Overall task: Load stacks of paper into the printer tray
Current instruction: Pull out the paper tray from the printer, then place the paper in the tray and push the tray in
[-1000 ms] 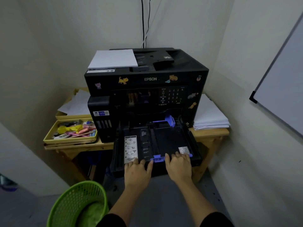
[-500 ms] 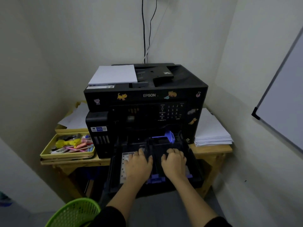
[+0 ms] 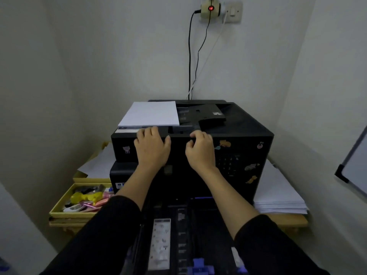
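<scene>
Left hand: fingers nearly straight and spread, holding nothing, laid against the top front edge of the black printer. Fingertips lie just beside the near edge of the paper stack on the lid; contact with it cannot be told.

Right hand: fingers curled at the same top front edge, to the right of the other hand and apart from it. Whether they hook the edge or hold nothing cannot be told.

Sleeves: black; both forearms bare beyond them.

White paper stack: flat on the far-left part of the printer lid, left of the document feeder.

Paper tray: black, drawn out to the near side below the printer front, under both forearms. White pictogram label on its floor at left; blue guide at its near end.

Second paper stack: white, thicker, flat on the wooden table, just beside the printer's right side.

Printer front: animal stickers and keypad on the right half.

Yellow tray: left of the printer, holding mixed stationery, blurred.

Loose sheets: beyond the yellow tray, against the printer's left side.

Far wall: socket adapter with a red light; cables hang from it down behind the printer.

Whiteboard: on the right wall.
</scene>
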The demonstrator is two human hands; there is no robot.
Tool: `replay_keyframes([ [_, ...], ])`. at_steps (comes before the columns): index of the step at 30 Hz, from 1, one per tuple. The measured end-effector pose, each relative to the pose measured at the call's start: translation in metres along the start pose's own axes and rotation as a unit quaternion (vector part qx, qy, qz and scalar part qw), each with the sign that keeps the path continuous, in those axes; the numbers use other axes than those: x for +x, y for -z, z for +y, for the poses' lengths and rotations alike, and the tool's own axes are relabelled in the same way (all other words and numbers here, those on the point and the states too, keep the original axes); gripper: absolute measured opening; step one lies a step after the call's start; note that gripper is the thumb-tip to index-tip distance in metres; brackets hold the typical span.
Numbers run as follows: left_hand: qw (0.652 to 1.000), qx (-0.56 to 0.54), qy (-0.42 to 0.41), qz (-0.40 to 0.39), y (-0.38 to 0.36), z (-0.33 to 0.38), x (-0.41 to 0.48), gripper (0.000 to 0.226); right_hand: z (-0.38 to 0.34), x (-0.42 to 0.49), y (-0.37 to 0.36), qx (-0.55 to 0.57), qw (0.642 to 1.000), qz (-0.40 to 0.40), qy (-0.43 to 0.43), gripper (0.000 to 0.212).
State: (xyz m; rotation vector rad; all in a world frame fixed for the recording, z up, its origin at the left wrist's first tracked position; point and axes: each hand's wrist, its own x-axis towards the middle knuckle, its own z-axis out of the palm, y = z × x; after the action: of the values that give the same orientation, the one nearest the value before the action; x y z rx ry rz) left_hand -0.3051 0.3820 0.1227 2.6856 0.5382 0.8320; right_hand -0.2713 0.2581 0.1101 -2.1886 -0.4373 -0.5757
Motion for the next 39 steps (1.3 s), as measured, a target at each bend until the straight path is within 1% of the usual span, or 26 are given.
replay_keyframes([
  [3, 1.000, -0.005, -0.005, 0.007, 0.004, -0.015, 0.048, 0.049, -0.020, 0.043, -0.011, 0.029, 0.999, 0.019, -0.018, 0.025],
  [6, 1.000, -0.005, -0.002, -0.018, 0.000, -0.032, 0.089, 0.050, -0.033, 0.084, -0.032, 0.032, 0.997, 0.025, -0.062, 0.023],
  [8, 0.999, -0.005, -0.001, -0.038, -0.005, -0.041, 0.112, 0.048, -0.038, 0.112, -0.048, 0.039, 0.994, 0.003, -0.102, 0.023],
  [11, 0.997, 0.012, 0.003, -0.074, -0.015, -0.056, 0.142, 0.044, -0.040, 0.150, -0.071, 0.048, 0.979, -0.047, -0.194, 0.029],
  [12, 0.996, 0.024, 0.005, -0.086, -0.018, -0.061, 0.149, 0.044, -0.039, 0.160, -0.079, 0.040, 0.974, -0.059, -0.214, 0.026],
  [13, 0.994, 0.036, 0.010, -0.099, -0.021, -0.066, 0.155, 0.042, -0.037, 0.169, -0.086, 0.022, 0.971, -0.071, -0.225, 0.018],
  [14, 0.992, 0.046, 0.020, -0.112, -0.023, -0.069, 0.160, 0.041, -0.037, 0.177, -0.090, 0.005, 0.969, -0.081, -0.232, 0.014],
  [15, 0.990, 0.058, 0.029, -0.124, -0.025, -0.072, 0.165, 0.039, -0.034, 0.184, -0.095, -0.003, 0.967, -0.087, -0.238, 0.018],
  [17, 0.986, 0.078, 0.036, -0.140, -0.027, -0.073, 0.172, 0.039, -0.032, 0.194, -0.102, 0.014, 0.960, -0.113, -0.258, 0.017],
  [19, 0.985, 0.088, 0.039, -0.144, -0.028, -0.071, 0.179, 0.042, -0.031, 0.203, -0.108, 0.031, 0.949, -0.136, -0.282, 0.030],
  [22, 0.982, 0.091, 0.049, -0.155, -0.032, -0.071, 0.188, 0.046, -0.035, 0.213, -0.110, 0.047, 0.931, -0.187, -0.311, 0.034],
  [24, 0.981, 0.095, 0.055, -0.162, -0.032, -0.071, 0.191, 0.047, -0.038, 0.219, -0.110, 0.039, 0.926, -0.216, -0.309, 0.031],
  [25, 0.980, 0.096, 0.059, -0.165, -0.032, -0.071, 0.192, 0.048, -0.038, 0.221, -0.111, 0.031, 0.928, -0.222, -0.299, 0.025],
  [26, 0.978, 0.094, 0.065, -0.174, -0.031, -0.071, 0.195, 0.048, -0.039, 0.221, -0.112, 0.024, 0.930, -0.217, -0.296, 0.018],
  [27, 0.976, 0.087, 0.076, -0.183, -0.032, -0.071, 0.199, 0.047, -0.039, 0.222, -0.114, 0.027, 0.934, -0.197, -0.295, 0.020],
  [29, 0.978, 0.048, 0.107, -0.174, -0.031, -0.071, 0.207, 0.046, -0.036, 0.225, -0.117, 0.064, 0.941, -0.151, -0.296, 0.030],
  [30, 0.979, 0.019, 0.132, -0.151, -0.029, -0.072, 0.210, 0.048, -0.036, 0.225, -0.114, 0.100, 0.939, -0.130, -0.301, 0.027],
  [32, 0.976, -0.045, 0.197, -0.084, -0.022, -0.076, 0.218, 0.060, -0.034, 0.226, -0.105, 0.158, 0.930, -0.103, -0.316, 0.012],
  [33, 0.967, -0.085, 0.232, -0.065, -0.021, -0.082, 0.224, 0.067, -0.034, 0.227, -0.099, 0.183, 0.924, -0.091, -0.323, 0.019],
  [34, 0.953, -0.137, 0.263, -0.068, -0.022, -0.088, 0.233, 0.072, -0.036, 0.227, -0.091, 0.204, 0.918, -0.086, -0.329, 0.026],
  [35, 0.932, -0.207, 0.283, -0.090, -0.022, -0.094, 0.240, 0.077, -0.036, 0.227, -0.083, 0.218, 0.914, -0.084, -0.331, 0.029],
  [36, 0.901, -0.299, 0.285, -0.131, -0.022, -0.098, 0.247, 0.079, -0.036, 0.227, -0.077, 0.226, 0.911, -0.085, -0.335, 0.029],
  [37, 0.861, -0.386, 0.281, -0.178, -0.020, -0.099, 0.252, 0.077, -0.036, 0.228, -0.072, 0.235, 0.907, -0.087, -0.339, 0.030],
  [38, 0.830, -0.440, 0.274, -0.206, -0.017, -0.098, 0.254, 0.070, -0.038, 0.228, -0.070, 0.249, 0.904, -0.085, -0.337, 0.030],
  [39, 0.821, -0.461, 0.261, -0.213, -0.011, -0.094, 0.256, 0.062, -0.039, 0.228, -0.068, 0.258, 0.904, -0.076, -0.333, 0.030],
])
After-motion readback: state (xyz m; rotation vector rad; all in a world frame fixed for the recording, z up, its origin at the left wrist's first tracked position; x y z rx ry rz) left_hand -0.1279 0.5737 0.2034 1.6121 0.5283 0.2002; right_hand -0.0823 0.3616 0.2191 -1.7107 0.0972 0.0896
